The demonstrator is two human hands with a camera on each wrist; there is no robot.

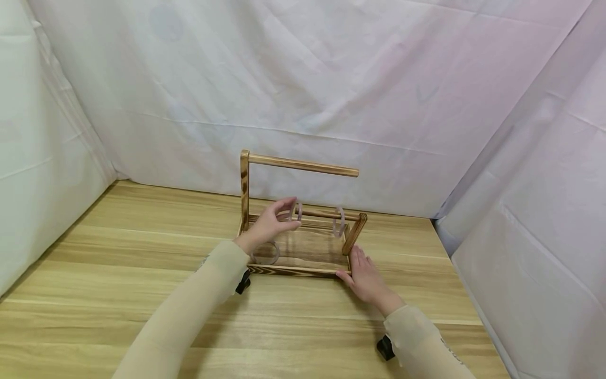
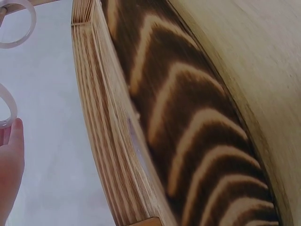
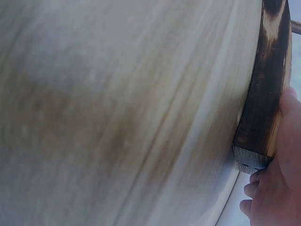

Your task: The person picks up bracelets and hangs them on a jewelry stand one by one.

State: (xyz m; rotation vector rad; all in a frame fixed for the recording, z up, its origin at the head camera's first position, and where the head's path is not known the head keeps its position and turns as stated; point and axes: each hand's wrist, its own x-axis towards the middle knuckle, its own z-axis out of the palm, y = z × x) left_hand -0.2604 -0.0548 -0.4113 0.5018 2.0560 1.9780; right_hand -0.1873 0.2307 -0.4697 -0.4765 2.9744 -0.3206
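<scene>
My left hand [image 1: 269,225] pinches a pale translucent bangle [image 1: 300,211] between thumb and fingers, right at the free left end of the lower wooden bar [image 1: 319,213]. A second bangle [image 1: 343,222] hangs on that bar near its right post. Behind my left wrist, another bangle [image 1: 277,255] lies in the wooden tray [image 1: 293,272] of the display stand. My right hand [image 1: 365,275] holds the tray's front right corner, thumb at the front edge and fingers along the side. In the left wrist view, the held bangle [image 2: 14,106] sits at the fingertips.
A taller upright [image 1: 244,189] at the stand's left carries an upper bar [image 1: 303,164] above my left hand. The stand rests on a wood-grain table [image 1: 303,326]. White cloth [image 1: 293,79] hangs behind and at both sides.
</scene>
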